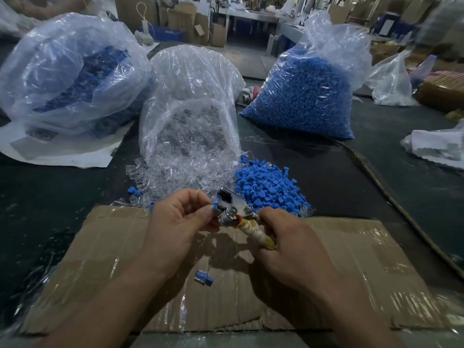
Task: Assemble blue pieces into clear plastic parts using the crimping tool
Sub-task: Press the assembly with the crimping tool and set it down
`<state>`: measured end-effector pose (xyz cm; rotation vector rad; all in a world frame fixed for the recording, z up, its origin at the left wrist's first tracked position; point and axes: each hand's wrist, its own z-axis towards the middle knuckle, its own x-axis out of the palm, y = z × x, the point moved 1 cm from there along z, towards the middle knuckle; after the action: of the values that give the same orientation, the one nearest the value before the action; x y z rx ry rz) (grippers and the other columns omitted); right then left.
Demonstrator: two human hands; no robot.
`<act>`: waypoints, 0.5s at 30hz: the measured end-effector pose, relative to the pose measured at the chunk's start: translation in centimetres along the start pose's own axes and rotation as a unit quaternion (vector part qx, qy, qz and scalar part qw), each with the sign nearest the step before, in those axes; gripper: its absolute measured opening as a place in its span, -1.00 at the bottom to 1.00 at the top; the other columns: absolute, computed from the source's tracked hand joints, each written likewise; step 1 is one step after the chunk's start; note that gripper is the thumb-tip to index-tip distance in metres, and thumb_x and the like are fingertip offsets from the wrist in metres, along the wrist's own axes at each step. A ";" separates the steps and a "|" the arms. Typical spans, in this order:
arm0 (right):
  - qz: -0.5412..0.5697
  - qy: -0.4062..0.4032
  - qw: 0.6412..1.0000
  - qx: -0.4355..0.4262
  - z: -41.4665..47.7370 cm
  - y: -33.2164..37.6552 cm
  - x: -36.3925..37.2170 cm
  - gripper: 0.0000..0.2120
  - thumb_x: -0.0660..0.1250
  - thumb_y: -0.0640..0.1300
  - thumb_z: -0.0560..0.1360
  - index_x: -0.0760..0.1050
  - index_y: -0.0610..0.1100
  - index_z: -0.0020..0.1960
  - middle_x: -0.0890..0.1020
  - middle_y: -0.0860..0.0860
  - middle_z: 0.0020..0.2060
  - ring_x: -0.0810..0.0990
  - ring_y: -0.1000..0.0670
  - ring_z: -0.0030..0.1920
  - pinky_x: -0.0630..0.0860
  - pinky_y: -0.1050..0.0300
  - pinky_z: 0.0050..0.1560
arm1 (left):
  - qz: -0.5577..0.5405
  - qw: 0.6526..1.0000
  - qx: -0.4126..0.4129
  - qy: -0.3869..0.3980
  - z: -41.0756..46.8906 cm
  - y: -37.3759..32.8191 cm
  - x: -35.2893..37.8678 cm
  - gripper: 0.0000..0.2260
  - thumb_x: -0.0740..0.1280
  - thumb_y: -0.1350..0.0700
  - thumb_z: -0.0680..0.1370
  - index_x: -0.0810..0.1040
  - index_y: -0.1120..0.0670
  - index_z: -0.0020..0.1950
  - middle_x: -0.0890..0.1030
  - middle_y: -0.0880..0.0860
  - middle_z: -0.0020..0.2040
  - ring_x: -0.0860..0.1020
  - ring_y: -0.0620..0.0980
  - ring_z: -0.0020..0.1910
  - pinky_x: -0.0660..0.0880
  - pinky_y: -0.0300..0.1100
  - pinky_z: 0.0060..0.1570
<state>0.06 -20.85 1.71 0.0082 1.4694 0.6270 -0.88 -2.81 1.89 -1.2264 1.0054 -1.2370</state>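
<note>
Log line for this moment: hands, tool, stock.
left hand: pinches blue piece against tool | right hand: grips tool handle | blue pile, clear pile: beyond cardboard

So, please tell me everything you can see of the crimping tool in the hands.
The crimping tool has a grey metal head with round bolts, a small red part, and a handle wrapped in yellowish-white tape. It is tilted, head up-left, above the cardboard. The right hand grips the handle; the left hand pinches a blue piece at its grip.
</note>
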 end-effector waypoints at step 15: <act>0.031 0.014 0.999 -0.008 0.2 0.4 -0.3 -0.82 0.30 -0.01 0.41 0.31 0.11 -0.07 0.41 0.17 -0.22 0.35 0.19 -0.19 0.30 0.28 -0.19 | 0.048 0.998 0.039 -0.026 -0.3 0.0 0.2 -0.86 0.32 0.38 0.43 0.53 0.17 -0.24 0.62 0.11 -0.34 0.60 -0.07 -0.40 0.53 -0.34 -0.39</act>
<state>0.05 -20.54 2.18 0.0323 1.4953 0.6926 -1.16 -3.04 1.83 -1.1319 0.9580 -1.1530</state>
